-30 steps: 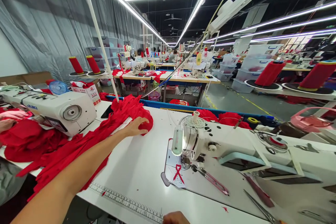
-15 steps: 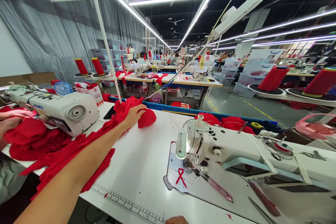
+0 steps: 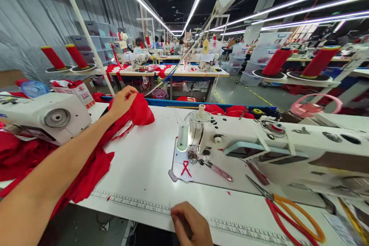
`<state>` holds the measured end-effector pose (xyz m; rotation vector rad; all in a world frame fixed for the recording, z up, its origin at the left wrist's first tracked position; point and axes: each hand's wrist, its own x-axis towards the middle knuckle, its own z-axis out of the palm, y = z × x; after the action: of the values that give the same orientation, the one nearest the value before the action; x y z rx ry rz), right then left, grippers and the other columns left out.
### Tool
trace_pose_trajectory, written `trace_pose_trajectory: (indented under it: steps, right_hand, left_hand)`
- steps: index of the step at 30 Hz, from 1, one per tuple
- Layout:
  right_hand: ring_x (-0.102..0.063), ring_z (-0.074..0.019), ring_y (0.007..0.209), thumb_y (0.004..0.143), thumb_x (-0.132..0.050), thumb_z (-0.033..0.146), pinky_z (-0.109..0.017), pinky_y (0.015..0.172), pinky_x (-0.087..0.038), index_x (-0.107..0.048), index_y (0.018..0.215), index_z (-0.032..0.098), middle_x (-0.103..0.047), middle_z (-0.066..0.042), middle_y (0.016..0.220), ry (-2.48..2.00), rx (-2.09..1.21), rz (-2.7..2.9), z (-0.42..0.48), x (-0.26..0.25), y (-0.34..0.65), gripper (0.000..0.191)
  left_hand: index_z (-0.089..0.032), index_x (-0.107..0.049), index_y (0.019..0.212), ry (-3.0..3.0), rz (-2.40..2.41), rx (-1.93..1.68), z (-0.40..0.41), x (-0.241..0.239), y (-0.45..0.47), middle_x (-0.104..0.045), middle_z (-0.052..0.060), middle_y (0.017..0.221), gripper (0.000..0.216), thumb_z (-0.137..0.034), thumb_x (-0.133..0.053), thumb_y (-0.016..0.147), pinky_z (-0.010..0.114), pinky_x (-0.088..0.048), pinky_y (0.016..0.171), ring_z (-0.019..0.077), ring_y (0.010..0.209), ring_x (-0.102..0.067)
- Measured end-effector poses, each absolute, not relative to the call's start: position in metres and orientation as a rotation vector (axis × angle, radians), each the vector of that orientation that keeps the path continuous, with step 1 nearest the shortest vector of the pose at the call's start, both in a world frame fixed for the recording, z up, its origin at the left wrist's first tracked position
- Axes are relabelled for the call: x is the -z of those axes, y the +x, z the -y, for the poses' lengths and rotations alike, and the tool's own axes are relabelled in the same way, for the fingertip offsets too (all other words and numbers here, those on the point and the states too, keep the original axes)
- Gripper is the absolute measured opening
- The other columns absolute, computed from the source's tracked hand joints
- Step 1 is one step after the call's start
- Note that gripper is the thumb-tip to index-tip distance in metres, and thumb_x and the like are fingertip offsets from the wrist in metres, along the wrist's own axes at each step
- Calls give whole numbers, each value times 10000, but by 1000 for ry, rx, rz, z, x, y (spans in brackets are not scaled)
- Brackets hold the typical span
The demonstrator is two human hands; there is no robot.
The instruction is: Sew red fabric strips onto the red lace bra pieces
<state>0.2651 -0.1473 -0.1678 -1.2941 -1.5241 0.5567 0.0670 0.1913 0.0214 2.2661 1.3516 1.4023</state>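
Note:
My left hand [image 3: 123,102] reaches to the far left part of the white sewing table [image 3: 138,165] and pinches the top of a red fabric piece [image 3: 141,111]. This piece is lifted at the edge of a long heap of red cloth [image 3: 95,169], which my forearm partly covers. At the front edge, over the printed ruler strip [image 3: 135,201], my right hand [image 3: 191,223] has curled fingers with thumb and fingertip close together; whether something thin is between them I cannot make out. A small red ribbon loop [image 3: 186,169] lies by the needle of the sewing machine [image 3: 207,134].
Orange-and-red-handled scissors [image 3: 288,215] and pink-handled snips [image 3: 217,171] lie right. Another sewing machine [image 3: 57,117] stands left. Red thread cones [image 3: 276,62] sit on a stand behind. Red bundles [image 3: 236,110] rest in the blue trough at the back edge.
My left hand has lifted the red fabric piece off the heap's far end. My right hand has come further into view at the front edge. The view has swung right and down, showing the scissors.

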Motion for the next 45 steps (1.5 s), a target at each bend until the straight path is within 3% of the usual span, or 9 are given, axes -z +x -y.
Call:
trace_pose_trajectory:
  steps: [3, 10, 14, 17, 20, 24, 32, 40, 45]
  right_hand:
    - [-611, -129, 686, 948, -477, 191, -216, 622, -469, -611, 912, 229, -654, -6, 802, -1255, -646, 1561, 147, 155, 269, 144]
    - [-636, -134, 768, 926, -540, 214, -229, 719, -524, -618, 1003, 240, -684, -12, 903, -1298, -753, 1415, 147, 132, 284, 112]
    - [-555, -246, 1205, 820, -737, 420, -375, 1041, -458, -466, 1387, 255, -542, -109, 1373, -1266, -731, 1420, 149, 100, 285, 650]
    - [-618, -225, 1009, 810, -712, 558, -324, 882, -521, -627, 1152, 219, -657, -71, 1098, -1188, -1069, 1381, 147, 89, 275, 488]
    - [-547, -124, 635, 913, -565, 571, -227, 578, -459, -612, 803, 183, -568, 11, 689, -1147, -1390, 1198, 137, 92, 267, 406]
    - [-533, -111, 537, 933, -542, 561, -229, 506, -436, -547, 817, 187, -535, 30, 667, -1140, -1537, 1095, 118, 102, 277, 392]
    - [-575, -201, 840, 1024, -345, 161, -308, 719, -458, -659, 1085, 165, -652, -91, 909, -1461, -157, 2040, 91, 123, 343, 319]
    - [-565, -169, 737, 1024, -480, 264, -286, 644, -420, -695, 1078, 196, -640, -46, 849, -1457, 85, 2199, 62, 140, 359, 232]
    - [-562, -174, 704, 1022, -464, 246, -301, 630, -398, -697, 1037, 158, -617, -42, 755, -1576, 144, 2046, 71, 146, 343, 249]
  left_hand:
    - [-104, -592, 1057, 2241, -1390, -1468, -179, -41, 71, -417, -75, 661, 187, -185, -482, 929, 183, -285, 630, 68, 597, -314]
    - [-152, -678, 923, 2284, -1172, -725, -72, -54, 76, -625, -22, 740, 385, -524, -629, 834, 174, -363, 564, 88, 621, -493]
    - [-208, -660, 858, 2169, -889, -157, 10, -32, 88, -614, -35, 693, 302, -474, -537, 932, 187, -410, 571, 100, 619, -519]
    - [-211, -650, 854, 2064, -819, -102, 35, -12, 102, -646, -37, 766, 280, -399, -478, 968, 191, -434, 662, 111, 718, -565]
    - [-207, -629, 832, 2048, -847, -50, 19, 3, 113, -623, -41, 751, 258, -382, -482, 952, 201, -411, 623, 120, 702, -546]
    - [-212, -594, 785, 2340, -891, -59, -22, 36, 129, -642, -39, 753, 206, -318, -495, 931, 240, -377, 641, 142, 711, -555]
    - [-223, -624, 967, 2749, -954, -309, -29, 128, 155, -673, 31, 900, 245, -305, -397, 1010, 275, -396, 638, 194, 847, -620]
    - [-188, -622, 897, 2961, -652, -890, -33, 135, 149, -643, 22, 749, 199, -204, -443, 983, 272, -404, 588, 157, 665, -573]
    - [-189, -630, 922, 3113, -100, -828, -45, 129, 151, -721, 70, 1120, 253, -75, -408, 960, 298, -479, 804, 161, 925, -641]
